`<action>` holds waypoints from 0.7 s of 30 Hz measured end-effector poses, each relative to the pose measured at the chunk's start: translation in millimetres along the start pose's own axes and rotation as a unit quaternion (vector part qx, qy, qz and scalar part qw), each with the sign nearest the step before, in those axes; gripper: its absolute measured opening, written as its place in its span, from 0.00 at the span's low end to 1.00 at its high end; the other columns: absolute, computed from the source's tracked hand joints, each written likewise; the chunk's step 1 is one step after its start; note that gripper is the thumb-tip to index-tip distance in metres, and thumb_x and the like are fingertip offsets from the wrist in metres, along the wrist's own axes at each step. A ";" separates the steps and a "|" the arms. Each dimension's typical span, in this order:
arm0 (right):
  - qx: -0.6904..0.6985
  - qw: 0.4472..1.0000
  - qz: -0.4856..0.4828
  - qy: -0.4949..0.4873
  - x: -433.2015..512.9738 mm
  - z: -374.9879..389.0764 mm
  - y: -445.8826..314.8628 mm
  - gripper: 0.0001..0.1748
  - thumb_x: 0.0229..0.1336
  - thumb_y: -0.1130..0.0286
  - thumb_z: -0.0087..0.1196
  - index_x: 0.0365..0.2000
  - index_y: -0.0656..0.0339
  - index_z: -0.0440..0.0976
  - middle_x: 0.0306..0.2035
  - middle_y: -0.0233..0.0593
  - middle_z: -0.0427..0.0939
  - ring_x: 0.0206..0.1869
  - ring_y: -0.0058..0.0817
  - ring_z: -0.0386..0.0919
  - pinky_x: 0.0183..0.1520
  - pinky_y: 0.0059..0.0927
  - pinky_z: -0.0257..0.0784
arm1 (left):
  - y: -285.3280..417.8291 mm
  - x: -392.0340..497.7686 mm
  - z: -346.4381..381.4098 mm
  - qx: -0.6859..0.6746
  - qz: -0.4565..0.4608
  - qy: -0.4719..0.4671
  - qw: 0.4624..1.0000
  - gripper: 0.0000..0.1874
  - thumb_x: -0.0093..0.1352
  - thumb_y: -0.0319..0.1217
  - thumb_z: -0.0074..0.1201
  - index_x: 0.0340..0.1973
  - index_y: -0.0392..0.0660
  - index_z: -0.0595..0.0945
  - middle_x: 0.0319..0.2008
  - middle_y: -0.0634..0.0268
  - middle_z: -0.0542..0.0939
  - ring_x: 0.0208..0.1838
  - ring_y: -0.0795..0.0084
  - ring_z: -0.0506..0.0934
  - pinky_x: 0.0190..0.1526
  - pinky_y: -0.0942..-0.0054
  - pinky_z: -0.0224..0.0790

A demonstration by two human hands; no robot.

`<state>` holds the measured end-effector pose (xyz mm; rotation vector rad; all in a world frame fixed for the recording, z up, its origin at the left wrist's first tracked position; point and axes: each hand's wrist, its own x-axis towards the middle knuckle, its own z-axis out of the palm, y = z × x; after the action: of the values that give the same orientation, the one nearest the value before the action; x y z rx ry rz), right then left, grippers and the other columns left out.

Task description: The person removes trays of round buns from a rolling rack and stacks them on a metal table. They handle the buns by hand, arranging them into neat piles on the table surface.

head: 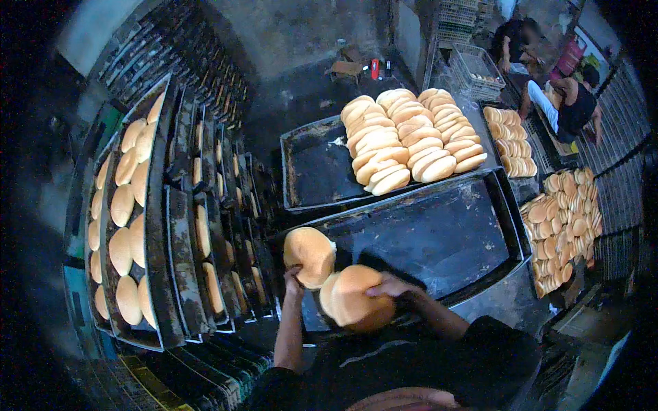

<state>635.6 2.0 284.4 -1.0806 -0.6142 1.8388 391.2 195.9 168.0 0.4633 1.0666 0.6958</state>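
Observation:
My left hand (293,280) grips a round flat bread (309,257) by its lower left edge. To its right, my right hand (390,287) is closed on a stack of round breads (357,298), its fingers over the top one; how many lie in the stack I cannot tell. Both hands are above the near left part of a dark metal baking tray (426,231). Behind that tray, a second dark tray (318,169) bears three rows of breads (411,133) leaning on one another, at its right side.
Stacked baking trays with breads (122,205) rise at the left. A large heap of breads (563,226) and a smaller batch (509,141) lie at the right. Two people (578,110) sit at the back right, near plastic crates (475,69). A red object (375,69) lies at the back.

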 end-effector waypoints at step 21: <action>0.277 0.826 -0.113 0.479 390.0 -109.7 -102.8 0.30 0.59 0.71 0.43 0.60 0.54 0.47 0.47 0.35 0.66 0.42 0.24 0.68 0.37 0.27 0.69 | 190.9 402.9 267.3 0.771 0.391 0.035 0.502 0.46 0.53 0.55 0.56 0.63 0.58 0.55 0.66 0.45 0.37 0.68 0.47 0.28 0.64 0.47 0.24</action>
<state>689.1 391.0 141.3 -1.2608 0.3669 0.9435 701.4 612.7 150.9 2.6570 1.3106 0.2789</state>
